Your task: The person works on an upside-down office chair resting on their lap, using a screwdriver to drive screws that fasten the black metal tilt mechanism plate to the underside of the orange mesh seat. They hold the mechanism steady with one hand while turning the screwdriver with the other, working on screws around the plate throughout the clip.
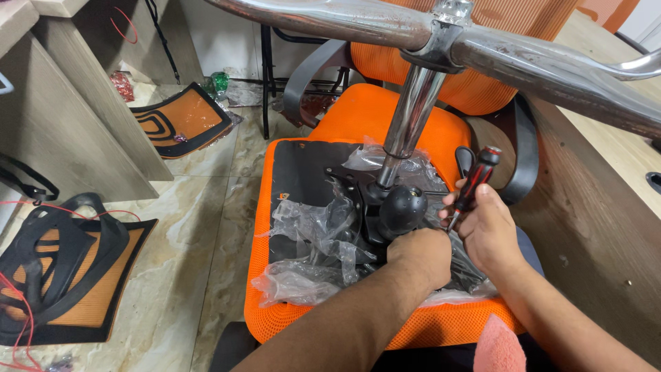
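Note:
An upturned orange chair seat (348, 120) with a black underside panel lies in front of me. A black mechanism plate (358, 207) wrapped in clear plastic sits on it, with a chrome gas column (410, 117) rising to the chrome star base (537, 65). My left hand (416, 255) is closed on the mechanism beside a round black knob (401, 207). In my right hand (489, 231) is a red and black screwdriver (474, 182), tip pointing down at the mechanism.
Two orange and black mesh chair backs lie on the tiled floor, one at the left (65, 275), one further back (180, 120). Wooden desk panels stand at left (76, 117) and right (585, 207). A pink cloth (499, 348) is by my right arm.

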